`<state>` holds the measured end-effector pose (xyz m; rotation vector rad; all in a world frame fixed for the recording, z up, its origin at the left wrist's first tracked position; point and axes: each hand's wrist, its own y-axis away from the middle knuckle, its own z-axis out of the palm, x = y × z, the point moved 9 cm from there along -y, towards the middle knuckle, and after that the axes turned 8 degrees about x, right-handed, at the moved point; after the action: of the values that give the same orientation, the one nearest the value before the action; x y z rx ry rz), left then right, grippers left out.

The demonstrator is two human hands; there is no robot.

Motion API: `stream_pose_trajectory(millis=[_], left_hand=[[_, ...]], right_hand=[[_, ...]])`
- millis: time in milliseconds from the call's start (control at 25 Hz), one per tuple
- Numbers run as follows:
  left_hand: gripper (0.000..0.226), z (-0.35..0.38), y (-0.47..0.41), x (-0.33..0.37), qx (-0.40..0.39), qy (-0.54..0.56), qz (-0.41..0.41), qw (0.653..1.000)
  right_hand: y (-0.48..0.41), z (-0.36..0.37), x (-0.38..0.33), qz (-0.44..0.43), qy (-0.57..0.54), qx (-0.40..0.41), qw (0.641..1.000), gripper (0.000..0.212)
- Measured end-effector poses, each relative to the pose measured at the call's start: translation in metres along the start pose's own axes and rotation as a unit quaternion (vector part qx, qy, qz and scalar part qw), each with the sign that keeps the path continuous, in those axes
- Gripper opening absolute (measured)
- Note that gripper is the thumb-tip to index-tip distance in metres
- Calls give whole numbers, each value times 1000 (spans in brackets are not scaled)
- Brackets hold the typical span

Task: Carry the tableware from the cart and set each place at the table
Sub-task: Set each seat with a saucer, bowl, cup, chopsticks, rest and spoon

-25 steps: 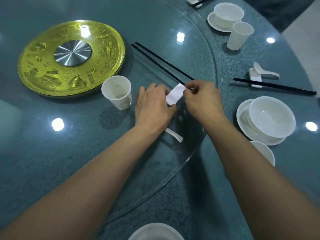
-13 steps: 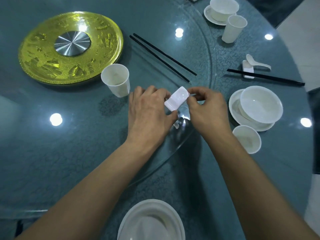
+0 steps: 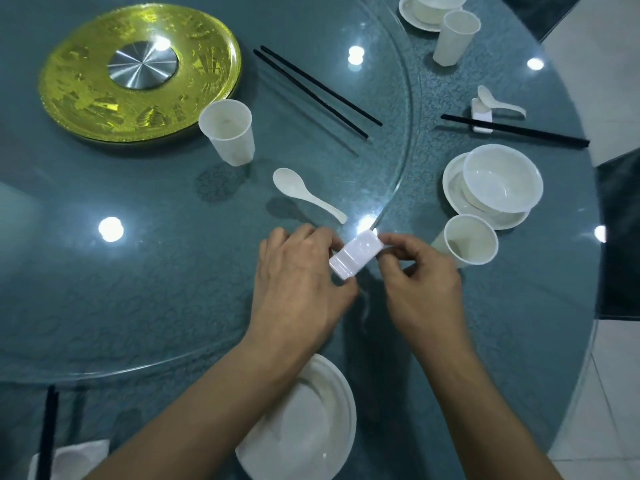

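Note:
Both my hands hold a small white chopstick rest [image 3: 355, 257] just above the glass turntable's near edge. My left hand [image 3: 301, 285] grips its near end, my right hand [image 3: 419, 282] pinches its far end. A white spoon [image 3: 304, 194] lies on the glass just beyond them. A pair of black chopsticks [image 3: 315, 90] lies farther back. A white cup [image 3: 228, 135] stands to the left of the spoon. Under my forearms sits a white plate [image 3: 311, 424].
A gold dish [image 3: 138, 76] marks the turntable's centre. To the right are a bowl on a saucer [image 3: 498, 185], a cup [image 3: 469, 242], and chopsticks on a rest with a spoon [image 3: 485, 116]. Another cup [image 3: 453, 38] stands at the back. The table edge curves along the right.
My hands have drawn the chopstick rest toward me, away from the chopsticks. The spoon that my left hand covered now lies in plain sight. The near plate has come into view.

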<state>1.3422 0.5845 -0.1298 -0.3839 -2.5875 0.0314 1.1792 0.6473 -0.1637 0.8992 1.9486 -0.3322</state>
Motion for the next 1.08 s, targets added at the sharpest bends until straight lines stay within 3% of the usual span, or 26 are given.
stream_pose_trajectory(millis=[240, 520, 920, 1080], left_hand=[[30, 22, 41, 3, -80, 17, -26, 996], [26, 48, 55, 5, -183, -44, -26, 982], [29, 53, 59, 14, -183, -114, 0, 976], [44, 28, 47, 16, -102, -88, 39, 990]], right_hand=[[30, -18, 38, 55, -14, -6, 998, 18], [56, -28, 62, 82, -9, -17, 996, 24], [55, -32, 70, 85, 22, -19, 996, 21], [50, -33, 61, 75, 25, -6, 997, 24]])
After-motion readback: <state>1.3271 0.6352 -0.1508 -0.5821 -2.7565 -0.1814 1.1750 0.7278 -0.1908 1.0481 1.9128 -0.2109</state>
